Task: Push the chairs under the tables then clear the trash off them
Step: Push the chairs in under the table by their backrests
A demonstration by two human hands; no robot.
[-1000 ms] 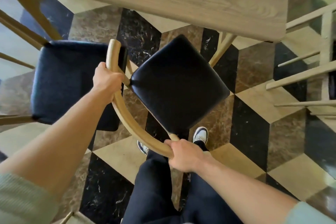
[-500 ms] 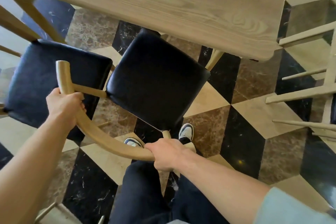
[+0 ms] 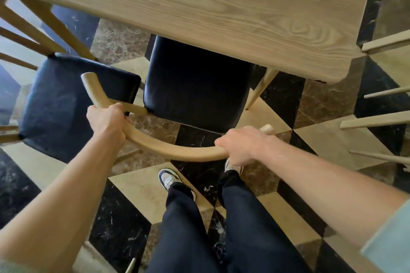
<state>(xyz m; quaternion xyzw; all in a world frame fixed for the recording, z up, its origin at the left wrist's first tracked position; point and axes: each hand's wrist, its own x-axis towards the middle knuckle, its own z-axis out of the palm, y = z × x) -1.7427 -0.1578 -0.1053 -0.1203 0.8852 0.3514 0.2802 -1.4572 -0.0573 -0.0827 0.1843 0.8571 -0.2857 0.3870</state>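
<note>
A chair with a black padded seat (image 3: 195,86) and a curved light-wood backrest (image 3: 177,150) stands in front of me. Its seat's far edge is tucked under the edge of the light wooden table (image 3: 199,2). My left hand (image 3: 106,119) grips the left part of the backrest rail. My right hand (image 3: 241,146) grips the rail near its right end. No trash shows on the visible part of the tabletop.
A second black-seated chair (image 3: 66,104) stands close on the left, beside the first. Pale wooden rails of another chair (image 3: 377,119) jut in at the right edge. The floor is a black, brown and cream marble pattern; my feet are just behind the chair.
The chair has turned square to the table and slid forward, so its seat now reaches under the table edge. Both hands kept their grip on the backrest.
</note>
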